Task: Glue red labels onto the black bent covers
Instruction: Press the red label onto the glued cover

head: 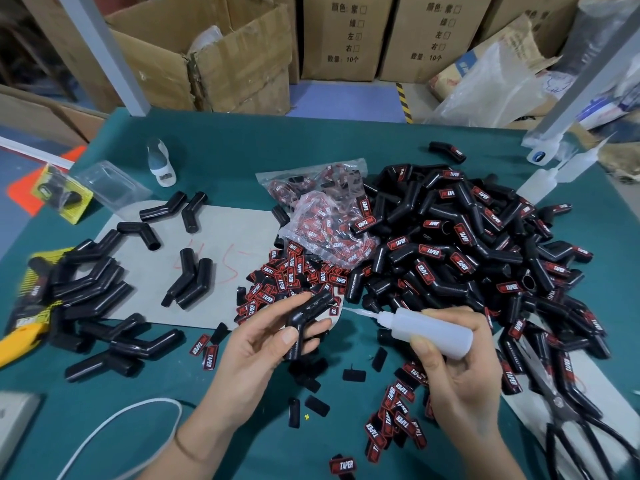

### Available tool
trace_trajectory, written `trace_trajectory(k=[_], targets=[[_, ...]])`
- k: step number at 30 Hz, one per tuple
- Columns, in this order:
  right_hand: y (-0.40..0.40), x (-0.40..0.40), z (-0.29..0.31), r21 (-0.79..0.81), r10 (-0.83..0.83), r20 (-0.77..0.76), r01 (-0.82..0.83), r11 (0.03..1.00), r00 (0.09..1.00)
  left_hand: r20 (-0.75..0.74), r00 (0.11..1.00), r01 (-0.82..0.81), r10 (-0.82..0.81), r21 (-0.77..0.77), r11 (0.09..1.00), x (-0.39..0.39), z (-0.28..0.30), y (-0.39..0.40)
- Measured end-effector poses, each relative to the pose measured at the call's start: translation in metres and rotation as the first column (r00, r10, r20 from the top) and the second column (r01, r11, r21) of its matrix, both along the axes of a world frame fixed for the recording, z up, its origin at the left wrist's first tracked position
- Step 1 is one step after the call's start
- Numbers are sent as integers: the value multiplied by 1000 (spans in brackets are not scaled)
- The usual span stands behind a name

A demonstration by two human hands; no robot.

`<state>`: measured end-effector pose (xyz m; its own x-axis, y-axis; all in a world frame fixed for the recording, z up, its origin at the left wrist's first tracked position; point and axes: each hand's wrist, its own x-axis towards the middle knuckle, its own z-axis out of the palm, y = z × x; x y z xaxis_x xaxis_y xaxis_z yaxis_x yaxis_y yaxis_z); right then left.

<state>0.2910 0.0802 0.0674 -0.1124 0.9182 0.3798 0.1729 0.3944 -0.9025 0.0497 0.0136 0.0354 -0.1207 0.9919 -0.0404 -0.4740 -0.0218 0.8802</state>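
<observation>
Hands (277, 336) over cluttered table edge (242, 455)

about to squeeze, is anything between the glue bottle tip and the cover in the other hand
Nothing visible. The glue bottle in the right hand points across an open gap at the cover held by the left hand.

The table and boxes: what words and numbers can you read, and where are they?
"TAPER": white letters on the red labels, loose and on the piled black covers; the red word before it is too small to read.
"10个": cardboard boxes at the back; their other Chinese lines are too blurred.
Red handwriting on the grey sheet: unclear, perhaps "45".
Yellow packet: unreadable.
</observation>
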Motion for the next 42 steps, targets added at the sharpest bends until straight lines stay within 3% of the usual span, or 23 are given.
trace_trajectory(k=[12,42], targets=[[-1,0,-2,-24,-17,-3,17,1000,1000,6,1000,-16,16,16,1000,0,-2,0],[-2,-2,0,-35,15,-16,-16,999,1000,-148,989,4,9,83,997,-1,-8,0]])
